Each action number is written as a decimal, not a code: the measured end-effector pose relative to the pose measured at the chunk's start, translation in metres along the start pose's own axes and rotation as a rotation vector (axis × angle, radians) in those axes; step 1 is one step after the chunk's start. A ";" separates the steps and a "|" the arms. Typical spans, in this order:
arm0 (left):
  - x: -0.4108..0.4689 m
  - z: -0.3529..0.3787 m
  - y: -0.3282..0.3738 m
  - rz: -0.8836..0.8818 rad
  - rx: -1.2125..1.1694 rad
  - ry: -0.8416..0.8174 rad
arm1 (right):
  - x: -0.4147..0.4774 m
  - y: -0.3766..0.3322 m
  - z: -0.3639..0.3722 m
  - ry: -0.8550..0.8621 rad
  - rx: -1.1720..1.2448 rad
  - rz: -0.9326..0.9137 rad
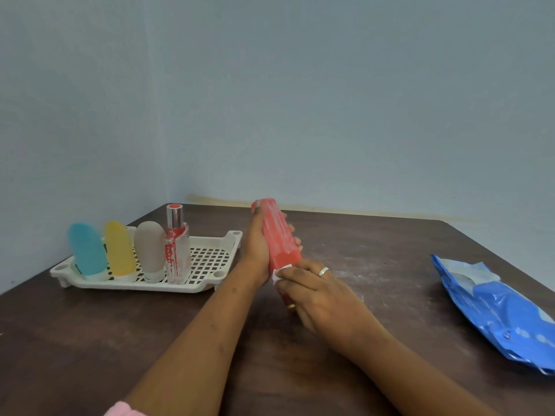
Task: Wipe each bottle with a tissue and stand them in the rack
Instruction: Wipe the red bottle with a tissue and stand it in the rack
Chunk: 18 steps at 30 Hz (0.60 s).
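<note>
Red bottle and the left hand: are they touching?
Touching. The head view shows the left hand wrapped around the red bottle, fingertips visible on its far side.

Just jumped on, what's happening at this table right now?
A person's left hand grips a red bottle, tilted, while the right hand pinches a white tissue against its lower end. The teal bottle, yellow bottle, grey bottle and clear bottle already stand in the white rack. A blue tissue pack lies to the right.

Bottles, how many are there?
5. Four stand in the white rack: teal bottle, yellow bottle, grey bottle, clear spray bottle. The left hand grips the red bottle; the right hand presses a tissue to it. None seems hidden.
</note>
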<state>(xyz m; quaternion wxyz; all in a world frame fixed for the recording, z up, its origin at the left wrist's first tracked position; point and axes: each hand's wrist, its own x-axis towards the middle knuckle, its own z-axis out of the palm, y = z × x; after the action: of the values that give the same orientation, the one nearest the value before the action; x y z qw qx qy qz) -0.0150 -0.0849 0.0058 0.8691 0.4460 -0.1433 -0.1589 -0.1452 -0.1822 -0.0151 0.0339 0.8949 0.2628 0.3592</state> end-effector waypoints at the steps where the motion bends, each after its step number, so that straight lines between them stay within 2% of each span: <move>1: -0.003 0.001 0.001 0.001 -0.015 -0.036 | -0.001 0.001 -0.001 -0.005 0.009 0.014; 6: -0.013 0.009 0.007 0.017 -0.032 -0.232 | -0.002 0.008 0.000 0.071 0.049 0.098; 9: -0.012 0.007 0.007 0.027 -0.026 -0.297 | -0.001 0.012 0.001 0.132 0.064 0.146; 15: -0.011 0.001 0.008 0.065 0.005 -0.299 | -0.002 0.019 0.005 0.214 0.175 0.336; 18: -0.011 0.000 0.008 0.081 0.025 -0.286 | -0.003 0.025 0.006 0.196 0.187 0.394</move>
<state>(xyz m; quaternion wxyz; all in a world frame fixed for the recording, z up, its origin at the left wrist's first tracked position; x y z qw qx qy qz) -0.0243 -0.0759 0.0113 0.8398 0.4237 -0.2854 -0.1839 -0.1326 -0.2042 -0.0152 -0.1456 0.8889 0.1172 0.4182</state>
